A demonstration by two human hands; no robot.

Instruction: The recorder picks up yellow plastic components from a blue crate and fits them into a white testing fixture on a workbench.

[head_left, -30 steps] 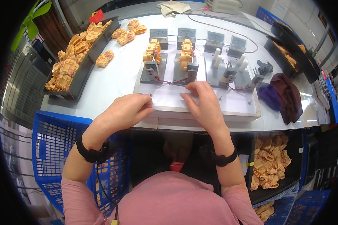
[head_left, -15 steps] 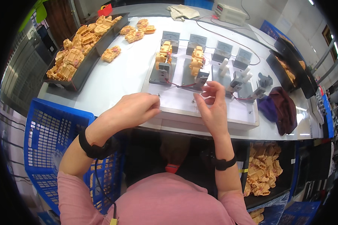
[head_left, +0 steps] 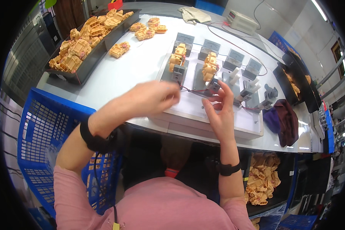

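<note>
Left hand (head_left: 151,100) is closing its fingers over one end of a thin dark-red wire (head_left: 193,91), though blur is hiding the exact pinch. Right hand (head_left: 220,111) is standing half open, fingers spread and raised, fingertips at the wire's other end beside a grey fixture (head_left: 214,86). Wire is running left to right, long axis roughly level, spanning between both hands just above the white test board (head_left: 218,122). Yellow plastic parts (head_left: 210,66) are sitting on the fixtures behind. Board is lying on the white tabletop (head_left: 130,73); a black tray (head_left: 89,59) of yellow parts is sitting far left.
</note>
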